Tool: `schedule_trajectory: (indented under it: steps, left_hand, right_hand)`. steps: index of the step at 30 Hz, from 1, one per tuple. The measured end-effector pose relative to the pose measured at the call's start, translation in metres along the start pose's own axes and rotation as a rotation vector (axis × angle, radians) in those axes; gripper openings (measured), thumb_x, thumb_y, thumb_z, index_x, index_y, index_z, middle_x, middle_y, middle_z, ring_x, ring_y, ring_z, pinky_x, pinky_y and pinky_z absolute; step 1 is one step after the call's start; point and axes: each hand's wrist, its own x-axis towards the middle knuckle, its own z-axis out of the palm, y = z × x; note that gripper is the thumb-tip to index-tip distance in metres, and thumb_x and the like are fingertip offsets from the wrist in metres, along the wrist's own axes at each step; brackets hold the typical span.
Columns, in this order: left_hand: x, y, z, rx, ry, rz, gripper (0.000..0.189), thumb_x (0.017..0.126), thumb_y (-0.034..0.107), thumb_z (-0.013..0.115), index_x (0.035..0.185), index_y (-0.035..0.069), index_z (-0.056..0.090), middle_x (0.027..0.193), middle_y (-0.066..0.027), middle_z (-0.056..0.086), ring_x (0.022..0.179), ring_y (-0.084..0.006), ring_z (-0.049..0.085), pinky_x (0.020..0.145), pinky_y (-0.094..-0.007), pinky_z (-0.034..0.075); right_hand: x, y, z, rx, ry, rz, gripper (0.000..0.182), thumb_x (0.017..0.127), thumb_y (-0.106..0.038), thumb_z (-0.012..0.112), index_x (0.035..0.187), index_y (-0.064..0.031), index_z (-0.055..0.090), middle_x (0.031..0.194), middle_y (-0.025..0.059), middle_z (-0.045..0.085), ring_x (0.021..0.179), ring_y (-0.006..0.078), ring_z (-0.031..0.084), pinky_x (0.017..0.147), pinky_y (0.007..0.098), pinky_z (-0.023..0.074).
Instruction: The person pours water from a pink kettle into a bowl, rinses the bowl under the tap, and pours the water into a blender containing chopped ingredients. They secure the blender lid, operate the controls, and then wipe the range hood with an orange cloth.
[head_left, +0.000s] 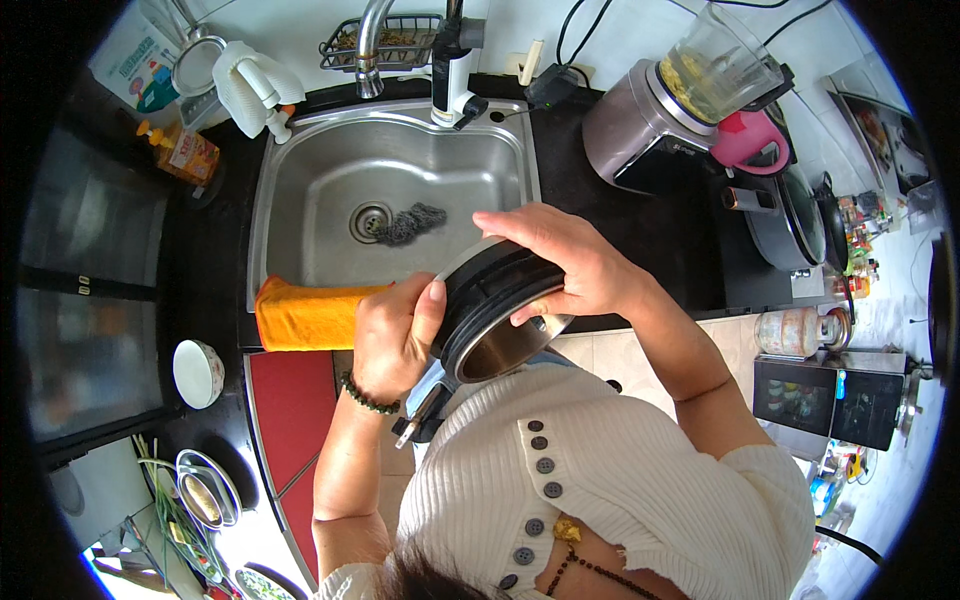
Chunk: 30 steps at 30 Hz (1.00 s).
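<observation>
Both hands hold a round black appliance part (491, 289) with a bright metal inner wall, tilted in front of my chest at the sink's near edge. My left hand (397, 330) grips its left side, thumb on the upper rim. My right hand (570, 255) spans its right side, fingers over the top and thumb at the lower rim. Its exact kind cannot be told. Below it, a dark piece with a metal end (420, 420) shows by my waist. Beyond, a grey mesh scrubber (411, 223) lies beside the drain in the steel sink (315, 259).
An orange cloth (307, 315) drapes over the sink's front edge. A blender (637, 127) with yellowish contents stands on the right, near a pink jug (754, 142) and a lidded pot (784, 217). On the left are a dispenser bottle (187, 154) and a white bowl (199, 373). The faucet (369, 52) overhangs the sink.
</observation>
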Motion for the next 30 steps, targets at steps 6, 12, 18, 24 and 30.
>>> schedule_trajectory:
  steps: [6,12,18,24,30]
  left_hand:
    - [-0.005,-0.016,0.005,-0.271,0.075,-0.109,0.041,0.086,0.032,0.037,0.083,-0.005,0.056,0.062,-0.0128,0.054,0.057,-0.0223,0.052,0.055,-0.0284,0.04]
    - [-0.006,-0.011,0.008,-0.261,0.079,0.015,0.04,0.081,0.033,0.047,0.097,-0.003,0.053,0.079,-0.0122,0.057,0.067,-0.0171,0.054,0.064,-0.0256,0.042]
    - [-0.001,-0.004,0.014,-0.039,0.088,-0.039,0.034,0.078,0.03,0.052,0.092,-0.001,0.052,0.074,-0.0105,0.054,0.067,-0.0171,0.051,0.063,-0.0267,0.041]
    - [0.006,0.008,0.018,-0.515,-0.032,-0.249,0.039,0.075,0.033,0.057,0.094,0.0,0.049,0.08,-0.0054,0.051,0.076,-0.0124,0.046,0.07,-0.0235,0.038]
    - [0.018,0.009,0.017,-0.413,-0.121,-0.279,0.043,0.071,0.032,0.064,0.091,-0.003,0.049,0.079,-0.0073,0.054,0.074,-0.0121,0.05,0.066,-0.0232,0.04]
  right_hand:
    - [-0.003,0.004,0.001,0.139,0.073,0.034,0.078,0.055,-0.02,0.073,0.123,-0.0092,0.035,0.103,0.0102,0.05,0.089,0.0227,0.051,0.08,0.0302,0.0412]
    - [-0.009,0.004,0.002,0.142,0.142,0.066,0.079,0.054,-0.022,0.073,0.123,-0.0091,0.035,0.101,0.0095,0.051,0.089,0.0229,0.051,0.079,0.0314,0.0403]
    - [-0.008,-0.004,0.005,-0.087,0.162,-0.042,0.079,0.052,-0.024,0.072,0.121,-0.0084,0.036,0.097,0.0086,0.051,0.083,0.0248,0.05,0.075,0.0334,0.0414]
    - [-0.009,-0.004,0.015,-0.244,0.29,-0.258,0.079,0.049,-0.019,0.072,0.119,-0.0073,0.038,0.097,0.0089,0.05,0.083,0.0254,0.05,0.072,0.0336,0.0435]
    - [-0.008,-0.003,0.012,-0.343,0.168,-0.324,0.076,0.049,-0.021,0.074,0.113,-0.0045,0.036,0.096,0.0119,0.053,0.078,0.0261,0.051,0.068,0.0333,0.0445]
